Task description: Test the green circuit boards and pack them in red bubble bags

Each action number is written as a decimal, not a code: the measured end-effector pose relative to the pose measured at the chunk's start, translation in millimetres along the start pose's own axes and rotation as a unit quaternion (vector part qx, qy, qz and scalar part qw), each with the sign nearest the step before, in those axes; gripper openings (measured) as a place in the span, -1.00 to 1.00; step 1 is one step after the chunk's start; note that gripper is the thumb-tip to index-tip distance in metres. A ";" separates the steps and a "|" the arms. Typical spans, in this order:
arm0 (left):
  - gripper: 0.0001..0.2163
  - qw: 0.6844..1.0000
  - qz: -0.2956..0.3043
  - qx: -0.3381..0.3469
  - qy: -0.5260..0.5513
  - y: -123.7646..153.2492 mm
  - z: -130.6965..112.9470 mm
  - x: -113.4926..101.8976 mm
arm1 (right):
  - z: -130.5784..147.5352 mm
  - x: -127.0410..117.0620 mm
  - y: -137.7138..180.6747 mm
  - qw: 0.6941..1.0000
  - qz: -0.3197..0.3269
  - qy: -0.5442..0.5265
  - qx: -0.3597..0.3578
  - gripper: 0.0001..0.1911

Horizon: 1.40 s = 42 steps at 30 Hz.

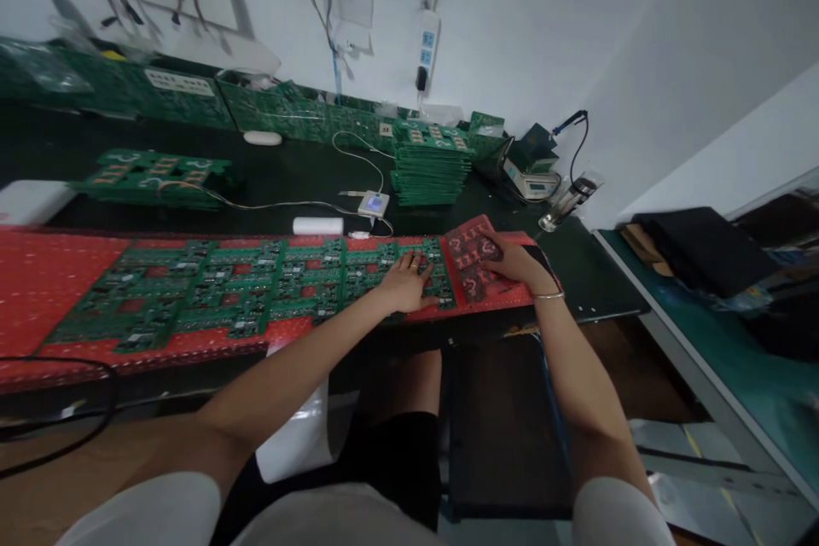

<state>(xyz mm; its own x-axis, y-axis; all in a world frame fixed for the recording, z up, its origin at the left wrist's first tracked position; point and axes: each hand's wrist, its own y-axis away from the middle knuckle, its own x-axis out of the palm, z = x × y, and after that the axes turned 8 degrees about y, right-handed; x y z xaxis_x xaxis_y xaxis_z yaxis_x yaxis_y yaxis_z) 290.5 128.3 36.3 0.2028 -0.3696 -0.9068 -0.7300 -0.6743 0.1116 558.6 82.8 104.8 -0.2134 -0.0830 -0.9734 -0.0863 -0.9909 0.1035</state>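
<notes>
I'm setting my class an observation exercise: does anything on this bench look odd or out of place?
The rightmost board looks red, apparently seen through red wrap, and slants under the right hand, while boards to its left show green. No spill or damage stands out.

you have green circuit boards (259,277) lying flat in a row on red bubble wrap (51,264), with a slightly skewed, red-tinted board (466,260) at the right end.

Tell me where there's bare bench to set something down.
Between the left board pile and the small display unit, behind the cable, the black bench is bare. Its right end, bordered by red wrap and the clear bottle, is nearly bare too. Crowded: that red wrap, with circuit boards, left hand and right hand.
</notes>
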 end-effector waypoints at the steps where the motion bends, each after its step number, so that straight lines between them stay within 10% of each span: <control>1: -0.22 1.000 -0.004 0.001 0.003 -0.2 -1.5 1.3 | 6.6 -1.7 -0.9 0.999 0.000 0.037 0.000 -0.15; 13: -0.34 0.999 -0.031 -0.015 -0.018 7.2 -6.5 -0.6 | 125.7 1.3 7.0 0.961 -0.025 0.276 0.012 -0.49; 22: -0.32 0.991 -0.061 -0.098 -0.072 49.5 47.6 -1.1 | 187.6 43.6 0.5 0.953 0.085 0.282 -0.074 -0.17; 30: -0.35 0.991 -0.106 0.074 -0.016 77.2 29.1 6.2 | 117.2 47.0 0.9 0.997 -0.061 0.041 0.015 -0.19; 36: -0.27 0.991 -0.098 0.084 -0.023 79.3 14.3 11.5 | 81.4 63.6 -1.6 0.987 0.008 -0.159 0.001 0.06; 42: -0.37 0.997 -0.059 0.030 -0.024 83.6 66.7 -11.2 | 100.6 46.1 -8.4 0.986 0.041 -0.160 -0.033 -0.04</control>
<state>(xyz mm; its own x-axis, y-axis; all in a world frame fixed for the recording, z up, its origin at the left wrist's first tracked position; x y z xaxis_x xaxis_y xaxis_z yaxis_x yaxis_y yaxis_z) 183.7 118.7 28.6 0.2591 -0.2576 -0.9309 -0.7412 -0.6710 -0.0207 451.6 97.9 79.6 -0.5138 -0.1367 -0.8470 0.0056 -0.9877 0.1560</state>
